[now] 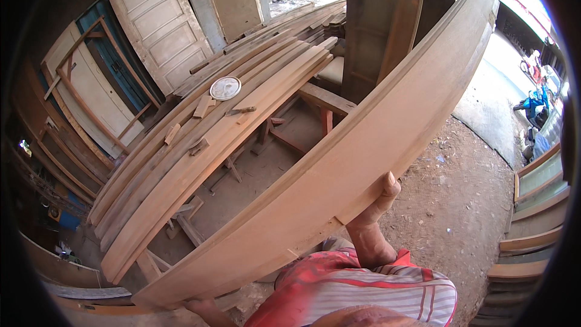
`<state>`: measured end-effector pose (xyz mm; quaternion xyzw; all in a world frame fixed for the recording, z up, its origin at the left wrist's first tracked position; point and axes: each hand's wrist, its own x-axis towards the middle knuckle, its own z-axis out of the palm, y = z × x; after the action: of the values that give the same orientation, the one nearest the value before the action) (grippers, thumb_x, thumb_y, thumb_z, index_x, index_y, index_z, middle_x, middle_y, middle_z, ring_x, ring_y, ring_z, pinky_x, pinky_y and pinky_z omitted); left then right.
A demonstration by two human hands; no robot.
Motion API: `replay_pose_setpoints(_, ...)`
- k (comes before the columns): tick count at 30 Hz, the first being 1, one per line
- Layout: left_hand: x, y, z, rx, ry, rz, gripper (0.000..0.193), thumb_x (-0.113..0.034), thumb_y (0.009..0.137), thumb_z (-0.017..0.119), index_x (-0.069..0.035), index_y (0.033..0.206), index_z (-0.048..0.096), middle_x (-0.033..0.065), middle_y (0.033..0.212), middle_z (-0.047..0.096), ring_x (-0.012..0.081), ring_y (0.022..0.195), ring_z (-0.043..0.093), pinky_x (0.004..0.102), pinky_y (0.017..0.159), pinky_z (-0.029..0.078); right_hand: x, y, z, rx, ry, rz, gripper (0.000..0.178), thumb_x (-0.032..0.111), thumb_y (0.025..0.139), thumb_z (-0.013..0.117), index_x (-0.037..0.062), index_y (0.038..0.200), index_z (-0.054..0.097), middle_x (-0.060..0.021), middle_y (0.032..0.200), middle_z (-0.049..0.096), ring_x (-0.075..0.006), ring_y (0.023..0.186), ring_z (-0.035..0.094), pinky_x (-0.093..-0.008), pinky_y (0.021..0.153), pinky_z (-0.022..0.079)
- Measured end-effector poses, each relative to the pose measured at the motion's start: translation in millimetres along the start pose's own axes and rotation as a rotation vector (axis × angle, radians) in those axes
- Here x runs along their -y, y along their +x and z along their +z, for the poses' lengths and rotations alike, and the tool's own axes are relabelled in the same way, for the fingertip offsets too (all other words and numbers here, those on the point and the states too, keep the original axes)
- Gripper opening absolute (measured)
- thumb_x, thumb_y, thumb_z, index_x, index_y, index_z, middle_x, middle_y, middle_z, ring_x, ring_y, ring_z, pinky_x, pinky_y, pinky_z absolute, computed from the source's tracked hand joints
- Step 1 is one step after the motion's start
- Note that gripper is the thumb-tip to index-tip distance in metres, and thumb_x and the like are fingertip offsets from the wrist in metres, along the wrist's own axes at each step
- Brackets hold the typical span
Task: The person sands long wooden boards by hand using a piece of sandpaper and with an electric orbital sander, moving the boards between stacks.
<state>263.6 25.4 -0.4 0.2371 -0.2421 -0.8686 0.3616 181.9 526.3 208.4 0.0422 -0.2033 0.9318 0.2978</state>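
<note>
A long, wide wooden board (327,181) crosses the view diagonally, tilted on edge, from the near left up to the far right. A groove runs along its upper edge, and small notches show on its lower edge. My right hand (376,204) is closed on that lower edge near the middle, thumb against the broad face and fingers hidden behind. Near the board's left end, my left hand (203,307) holds the lower edge from below; its fingers are mostly out of sight.
Left of the board, long planks (212,139) lie on trestles, bearing a round white lid (225,88), a chisel-like tool (241,111) and wood offcuts (203,106). A panelled door (160,24) leans behind. Framed panels (532,230) stand at the right, and a tall wooden piece (378,18) at the back.
</note>
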Motion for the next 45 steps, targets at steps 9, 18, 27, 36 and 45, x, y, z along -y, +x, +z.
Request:
replay_pose_setpoints(9, 54, -54, -35, 0.258, 0.616, 0.361, 0.060, -0.043, 0.103, 0.052, -0.008, 0.150, 0.040, 0.0125, 0.143, 0.051, 0.0310, 0.125, 0.055, 0.0501, 0.105, 0.048, 88, 40, -21, -0.067, -0.038, -0.281, 0.058, 0.049, 0.095, 0.057, 0.0050, 0.133, 0.053, -0.0090, 0.125, 0.063, -0.0212, 0.114, 0.063, -0.0382, 0.097, 0.055)
replay_pose_setpoints(18, 97, -231, 105, 0.318, 0.494, 0.286, 0.055, -0.024, 0.098, 0.063, 0.003, 0.142, 0.044, 0.0181, 0.135, 0.056, 0.0275, 0.120, 0.058, 0.0439, 0.105, 0.046, 234, 88, -84, 0.125, -0.281, -0.742, 0.044, 0.030, 0.103, 0.051, 0.0078, 0.141, 0.044, -0.0113, 0.134, 0.057, -0.0238, 0.115, 0.062, -0.0400, 0.096, 0.057)
replay_pose_setpoints(27, 139, -313, 161, 0.071, -0.196, -0.348, 0.045, -0.041, 0.107, 0.042, -0.010, 0.136, 0.054, 0.0085, 0.132, 0.061, 0.0260, 0.122, 0.059, 0.0466, 0.106, 0.047, 350, 114, -123, -0.153, -1.118, -1.365, 0.040, 0.027, 0.106, 0.046, 0.0092, 0.141, 0.046, -0.0133, 0.135, 0.056, -0.0222, 0.113, 0.062, -0.0368, 0.091, 0.058)
replay_pose_setpoints(36, 196, -315, 125, 0.073, -0.186, -0.667, 0.050, -0.053, 0.103, 0.043, -0.014, 0.129, 0.061, 0.0043, 0.124, 0.067, 0.0270, 0.117, 0.063, 0.0507, 0.101, 0.051, 365, 56, -82, -0.457, -0.908, -1.221, 0.056, 0.032, 0.097, 0.063, -0.0074, 0.135, 0.050, -0.0198, 0.125, 0.054, -0.0293, 0.118, 0.059, -0.0412, 0.095, 0.054)
replay_pose_setpoints(45, 271, -340, 42, 0.061, -0.085, -1.182, 0.051, -0.055, 0.095, 0.049, -0.014, 0.118, 0.069, 0.0045, 0.114, 0.072, 0.0282, 0.111, 0.067, 0.0503, 0.101, 0.051, 388, -44, -67, -0.326, -0.996, -1.051, 0.056, 0.040, 0.090, 0.064, -0.0060, 0.120, 0.056, -0.0159, 0.112, 0.065, -0.0204, 0.097, 0.066, -0.0330, 0.084, 0.054)
